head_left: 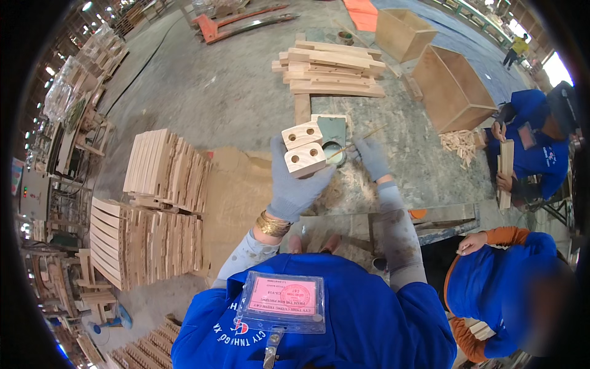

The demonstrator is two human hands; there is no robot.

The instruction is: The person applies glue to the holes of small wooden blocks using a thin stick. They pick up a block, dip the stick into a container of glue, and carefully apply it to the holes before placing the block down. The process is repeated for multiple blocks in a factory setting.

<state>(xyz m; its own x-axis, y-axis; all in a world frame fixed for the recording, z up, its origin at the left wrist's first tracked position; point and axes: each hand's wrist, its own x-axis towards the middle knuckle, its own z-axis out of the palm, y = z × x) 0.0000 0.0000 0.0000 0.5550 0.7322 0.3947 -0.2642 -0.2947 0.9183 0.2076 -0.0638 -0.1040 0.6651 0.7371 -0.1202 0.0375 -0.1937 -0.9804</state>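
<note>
My gloved left hand [294, 194] is closed around two pale wooden blocks, held side by side with their end faces up. The nearer block [305, 159] and the farther block [301, 134] each show two round holes. In my gloved right hand [373, 160] is a thin stick [372, 133], slanting over a round pot [334, 150] with whitish contents, perhaps glue. One end of the stick comes close to the nearer block; I cannot tell whether it touches. A grey-green flat piece [332, 129] lies just beyond the pot.
Beyond my hands lies a pile of wooden bars [332, 69] on the worktable [412, 178]. Open wooden boxes [452, 86] and small dowels [459, 146] are at the right. Stacked wooden parts [147, 240] stand left. Two co-workers in blue [534, 147] are close on my right.
</note>
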